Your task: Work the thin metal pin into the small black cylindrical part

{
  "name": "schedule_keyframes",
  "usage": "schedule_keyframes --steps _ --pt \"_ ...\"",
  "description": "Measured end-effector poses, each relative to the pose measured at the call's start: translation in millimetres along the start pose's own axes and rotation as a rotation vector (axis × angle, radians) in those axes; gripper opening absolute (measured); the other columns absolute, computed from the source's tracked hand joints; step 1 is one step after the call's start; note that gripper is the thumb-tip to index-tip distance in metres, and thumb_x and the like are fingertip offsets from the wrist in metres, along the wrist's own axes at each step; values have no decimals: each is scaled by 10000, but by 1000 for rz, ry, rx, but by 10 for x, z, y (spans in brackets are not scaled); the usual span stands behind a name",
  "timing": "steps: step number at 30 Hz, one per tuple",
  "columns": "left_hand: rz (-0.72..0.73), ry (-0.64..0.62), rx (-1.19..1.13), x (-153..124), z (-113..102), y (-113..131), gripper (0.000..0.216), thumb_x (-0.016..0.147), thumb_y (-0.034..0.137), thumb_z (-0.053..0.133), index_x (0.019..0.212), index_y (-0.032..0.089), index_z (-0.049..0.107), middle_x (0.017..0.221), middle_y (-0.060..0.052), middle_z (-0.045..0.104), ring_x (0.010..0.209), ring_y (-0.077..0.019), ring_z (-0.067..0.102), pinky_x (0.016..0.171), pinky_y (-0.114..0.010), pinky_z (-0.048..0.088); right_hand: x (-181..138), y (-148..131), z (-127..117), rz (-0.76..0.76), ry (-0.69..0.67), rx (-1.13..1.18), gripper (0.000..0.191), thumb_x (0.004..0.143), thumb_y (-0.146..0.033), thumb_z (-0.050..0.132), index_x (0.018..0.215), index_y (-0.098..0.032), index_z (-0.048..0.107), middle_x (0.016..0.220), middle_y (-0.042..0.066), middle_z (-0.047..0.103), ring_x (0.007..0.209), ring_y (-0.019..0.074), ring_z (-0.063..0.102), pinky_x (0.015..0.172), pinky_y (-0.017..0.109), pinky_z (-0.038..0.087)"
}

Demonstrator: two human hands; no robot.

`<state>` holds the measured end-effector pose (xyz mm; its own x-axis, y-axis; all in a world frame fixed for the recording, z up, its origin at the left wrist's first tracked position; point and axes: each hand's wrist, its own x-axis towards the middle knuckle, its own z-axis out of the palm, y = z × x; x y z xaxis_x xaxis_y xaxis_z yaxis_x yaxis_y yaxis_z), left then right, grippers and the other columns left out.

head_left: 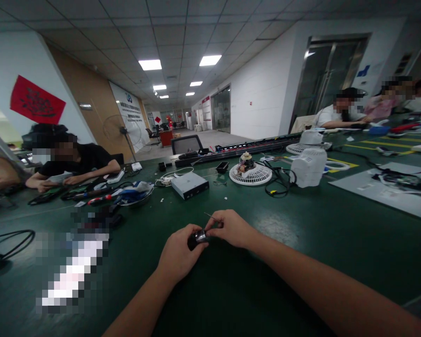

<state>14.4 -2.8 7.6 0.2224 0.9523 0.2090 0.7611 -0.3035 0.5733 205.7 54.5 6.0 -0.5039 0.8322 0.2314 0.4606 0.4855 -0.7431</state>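
Note:
My left hand (pixel 179 250) is closed around a small black cylinder with a shiny metal end (pixel 200 236), held low over the green table. My right hand (pixel 231 228) meets it from the right, its thumb and fingers pinched on a thin metal rod (pixel 210 216) that pokes out toward the upper left. The right fingertips are at the cylinder's metal end; whether they touch it I cannot tell. Beyond my hands lies a silver box-shaped drive (pixel 190 186) with a black front.
Behind the drive stand a white round grille with a motor (pixel 250 172), a white plastic housing (pixel 308 167) and a black cable (pixel 279 180). Tools and a blue-and-white bundle (pixel 135 193) lie left. A grey board (pixel 389 192) is at right. Other people sit along the far sides.

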Motion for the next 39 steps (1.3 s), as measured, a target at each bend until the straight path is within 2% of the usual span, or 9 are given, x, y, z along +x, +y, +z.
schedule_keyframes --steps 8,12,16,23,31,36,39 --pt "-2 28 41 2 -3 0 283 805 379 627 1055 247 633 1027 -41 681 956 -230 614 818 -354 469 4 3 -42 45 -16 -23 153 751 -319 702 820 -195 758 720 3 681 632 126 564 556 235 377" --pt "-13 36 36 5 9 -11 273 799 352 635 1051 247 633 1024 -46 682 953 -231 616 821 -354 473 -7 -8 -54 38 -70 -6 181 738 -297 708 883 -201 757 739 1 673 634 126 556 558 234 384" --pt "0 10 30 4 20 -31 280 794 360 639 1051 248 638 1029 -44 677 963 -233 610 835 -357 472 -10 -19 -48 37 -77 2 141 741 -246 693 860 -194 748 731 -4 666 614 118 546 560 231 387" --pt "16 26 45 3 22 -76 286 787 365 651 1048 248 642 1027 -49 669 959 -233 598 832 -354 466 -10 0 -37 36 -66 -35 140 741 -296 707 829 -188 722 695 -18 626 605 110 512 538 226 348" --pt "63 41 50 2 17 -78 247 789 351 656 1017 257 643 996 -33 665 930 -224 596 802 -349 455 -9 8 -30 -40 -33 -94 97 740 -282 714 774 -193 734 807 9 612 696 124 555 571 222 383" --pt "40 24 65 -3 13 -56 253 787 351 655 1020 253 652 1008 -38 667 943 -231 593 809 -354 450 -23 1 -28 -84 -78 -28 118 747 -230 691 846 -192 741 918 23 615 695 110 554 585 221 412" --pt "42 14 63 -5 18 -56 272 799 342 645 1054 248 644 1028 -43 666 954 -232 590 817 -357 451 -24 9 -30 -106 -71 -29 119 744 -243 710 850 -197 740 906 19 612 708 111 553 597 220 410"
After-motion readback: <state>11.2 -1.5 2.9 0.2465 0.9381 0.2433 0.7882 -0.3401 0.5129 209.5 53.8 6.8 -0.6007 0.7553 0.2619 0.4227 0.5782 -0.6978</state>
